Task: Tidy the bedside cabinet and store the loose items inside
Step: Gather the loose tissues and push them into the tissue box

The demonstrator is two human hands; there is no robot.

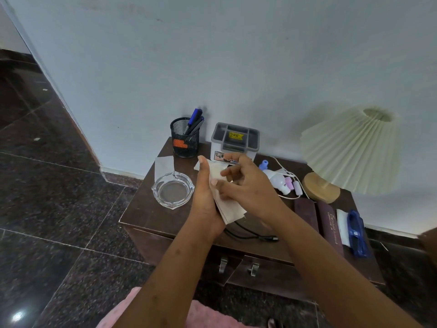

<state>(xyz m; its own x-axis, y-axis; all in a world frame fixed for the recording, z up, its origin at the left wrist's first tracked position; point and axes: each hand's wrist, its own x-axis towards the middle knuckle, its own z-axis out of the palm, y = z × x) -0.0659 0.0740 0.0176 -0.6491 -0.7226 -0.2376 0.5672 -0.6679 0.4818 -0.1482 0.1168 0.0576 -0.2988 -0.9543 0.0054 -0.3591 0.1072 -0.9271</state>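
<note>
A dark wooden bedside cabinet [146,209] stands against the wall, its two front doors shut with metal handles [253,268]. Above its top, my left hand [204,197] grips a bundle of pale papers [230,210] held upright. My right hand [248,183] touches the papers from the right, with its fingers bent over their upper part. Loose on the top lie a glass ashtray [173,190], a paper slip [163,165], a black cable [250,235], a white bulb-like gadget with a cord [280,182], two dark cases [327,223] and a blue item on white paper [356,233].
A black mesh pen cup [185,140] and a grey-lidded white box [234,140] stand at the back by the wall. A pleated lamp [352,150] on a wooden base [320,188] fills the right rear. Dark tiled floor [59,197] lies to the left.
</note>
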